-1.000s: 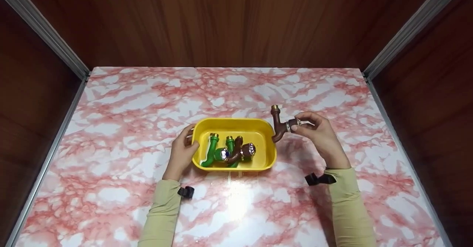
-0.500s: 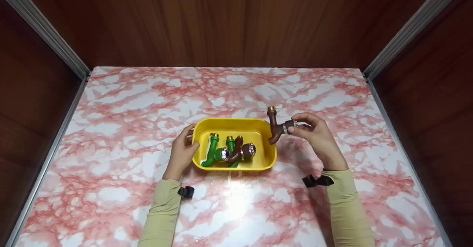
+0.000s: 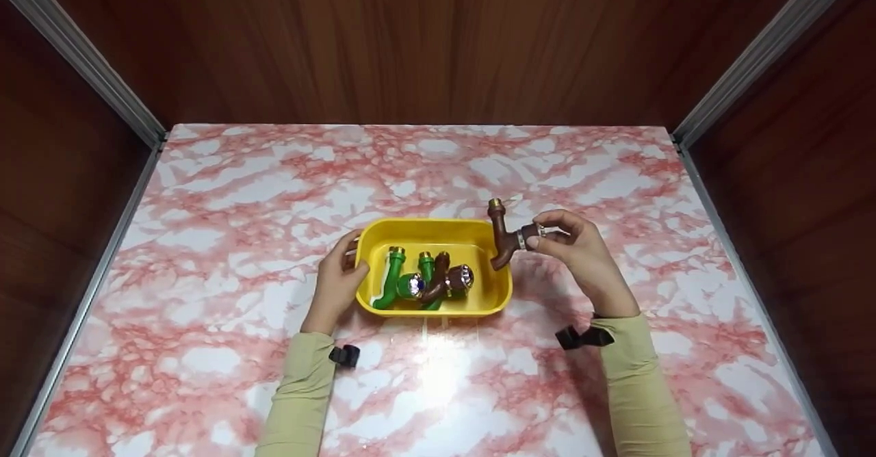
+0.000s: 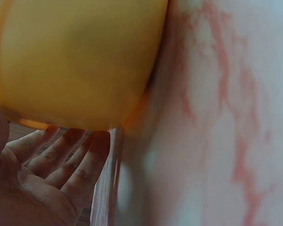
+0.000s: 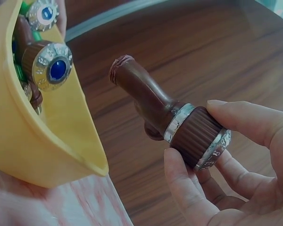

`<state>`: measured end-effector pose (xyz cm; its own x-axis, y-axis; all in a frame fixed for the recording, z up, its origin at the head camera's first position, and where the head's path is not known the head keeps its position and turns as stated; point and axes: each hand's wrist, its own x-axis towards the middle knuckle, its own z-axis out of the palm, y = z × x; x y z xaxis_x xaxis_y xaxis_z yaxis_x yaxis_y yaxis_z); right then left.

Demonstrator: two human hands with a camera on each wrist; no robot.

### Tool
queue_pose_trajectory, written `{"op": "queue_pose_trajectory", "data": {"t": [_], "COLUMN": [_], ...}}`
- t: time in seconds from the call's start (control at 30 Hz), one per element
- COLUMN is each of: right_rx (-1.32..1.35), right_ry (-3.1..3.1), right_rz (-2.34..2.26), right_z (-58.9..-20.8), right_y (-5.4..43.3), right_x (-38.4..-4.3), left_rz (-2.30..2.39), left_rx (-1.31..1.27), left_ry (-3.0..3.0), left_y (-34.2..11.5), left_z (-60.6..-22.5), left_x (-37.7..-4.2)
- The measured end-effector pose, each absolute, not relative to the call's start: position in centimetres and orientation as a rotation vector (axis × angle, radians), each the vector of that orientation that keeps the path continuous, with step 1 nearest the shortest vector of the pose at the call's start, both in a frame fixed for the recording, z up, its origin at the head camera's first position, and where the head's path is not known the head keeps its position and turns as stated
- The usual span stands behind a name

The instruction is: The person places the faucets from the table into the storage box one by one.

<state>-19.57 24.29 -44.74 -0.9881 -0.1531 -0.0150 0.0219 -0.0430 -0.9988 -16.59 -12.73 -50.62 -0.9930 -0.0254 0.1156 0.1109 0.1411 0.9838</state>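
A brown water tap (image 3: 504,243) with a brass threaded end is pinched by its ribbed knob between the thumb and fingers of my right hand (image 3: 590,258). Its spout overlaps the right rim of a yellow plastic tub (image 3: 489,299) in the head view. At the tub's left end, my left hand (image 3: 337,286) grips the wall, thumb at the rim and fingers (image 4: 87,169) against the outside. Inside lie a green tap (image 3: 391,282) on the left and another brown tap (image 3: 438,284) resting across a second green tap (image 3: 426,263), which is partly hidden.
The tub stands on a table (image 3: 274,190) with a red and white marbled top. Dark wood-grain panels (image 3: 424,46) enclose it at the back and sides, with metal corner rails (image 3: 759,53). Black wrist straps (image 3: 585,337) sit at both sleeves.
My right hand has moved left with the brown tap, bringing its spout from beside the tub to over its right rim. The left hand, tub and the taps inside have stayed still.
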Motion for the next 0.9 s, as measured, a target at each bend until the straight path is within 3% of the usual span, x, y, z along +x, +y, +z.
{"op": "queue_pose_trajectory", "data": {"t": [0.9], "right_rx": [-0.157], "right_ry": [2.078], "right_rz": [-2.123], "right_z": [-45.0], "right_y": [22.0], "right_x": [-19.2], "left_rz": [-1.997], "left_rx": [-0.083], "left_ry": [-2.292], "left_y": [-12.8], "left_z": [-50.7], "left_x": [-16.7]}}
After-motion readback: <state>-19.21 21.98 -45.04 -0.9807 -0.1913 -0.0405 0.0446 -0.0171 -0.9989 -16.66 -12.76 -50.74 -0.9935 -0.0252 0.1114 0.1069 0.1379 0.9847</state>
